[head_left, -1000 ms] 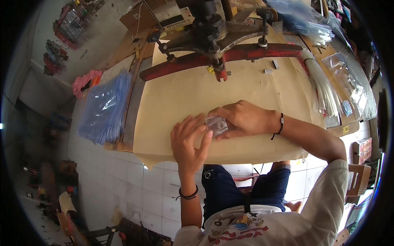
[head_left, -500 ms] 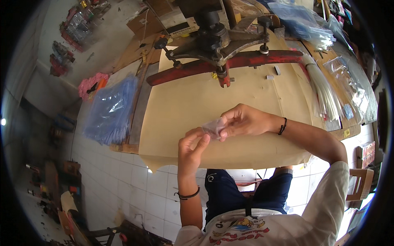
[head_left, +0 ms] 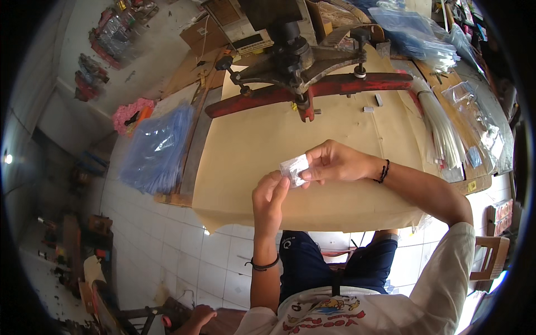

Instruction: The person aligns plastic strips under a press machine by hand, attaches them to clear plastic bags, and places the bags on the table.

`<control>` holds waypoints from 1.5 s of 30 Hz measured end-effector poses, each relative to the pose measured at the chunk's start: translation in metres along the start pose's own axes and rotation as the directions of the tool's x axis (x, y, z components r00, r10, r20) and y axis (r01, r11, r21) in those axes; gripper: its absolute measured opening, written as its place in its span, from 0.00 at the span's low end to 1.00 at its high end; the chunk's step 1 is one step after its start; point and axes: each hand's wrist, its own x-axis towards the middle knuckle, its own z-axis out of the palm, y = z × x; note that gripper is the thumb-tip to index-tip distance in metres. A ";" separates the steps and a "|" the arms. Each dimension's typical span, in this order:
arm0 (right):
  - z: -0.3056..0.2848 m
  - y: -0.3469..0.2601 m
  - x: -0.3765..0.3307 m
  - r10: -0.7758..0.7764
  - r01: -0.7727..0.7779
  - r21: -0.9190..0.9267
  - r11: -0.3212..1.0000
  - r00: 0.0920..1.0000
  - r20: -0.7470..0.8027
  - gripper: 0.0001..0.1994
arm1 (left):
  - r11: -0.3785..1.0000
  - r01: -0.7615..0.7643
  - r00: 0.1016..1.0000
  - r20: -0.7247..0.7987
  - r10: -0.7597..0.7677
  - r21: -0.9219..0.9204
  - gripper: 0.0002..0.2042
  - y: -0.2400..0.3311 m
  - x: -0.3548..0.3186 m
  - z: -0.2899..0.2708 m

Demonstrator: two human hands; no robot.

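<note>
Between my two hands is a small clear plastic piece (head_left: 294,167), bright with glare, held above the brown paper-covered table (head_left: 240,151). My left hand (head_left: 270,191) pinches its lower left side between thumb and fingers. From the right, my right hand (head_left: 334,163) grips the other side, thumb on top and fingers curled behind. Whether the piece is a little bag or a folded sheet I cannot tell. Beyond the hands stands a press with a red bar (head_left: 357,82) and a dark metal frame (head_left: 301,61).
A stack of bluish plastic sheets (head_left: 159,148) lies at the left table edge, by a pink bundle (head_left: 131,111). Pale strips (head_left: 441,128) and clear bags (head_left: 474,111) lie at right. Small metal blocks (head_left: 379,100) rest near the bar. Another person's hand (head_left: 202,317) shows at lower left.
The plastic piece has turned and now catches bright light. My left hand has shifted slightly right and is still gripping. Another person's hand has appeared at the bottom left.
</note>
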 end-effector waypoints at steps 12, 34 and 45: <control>-0.002 0.006 -0.002 -0.058 0.058 0.014 0.998 0.998 0.024 0.16 | 1.000 -0.001 1.000 -0.006 0.001 0.000 0.13 0.000 0.000 -0.002; 0.009 0.002 -0.002 -0.015 0.024 -0.250 0.968 0.999 0.037 0.12 | -0.054 -0.276 0.695 0.238 0.678 0.960 0.09 0.177 -0.083 -0.135; 0.010 -0.008 -0.012 0.051 -0.055 -0.223 0.973 0.998 -0.024 0.08 | -0.907 -0.209 0.638 0.754 0.157 0.366 0.13 0.369 -0.143 -0.237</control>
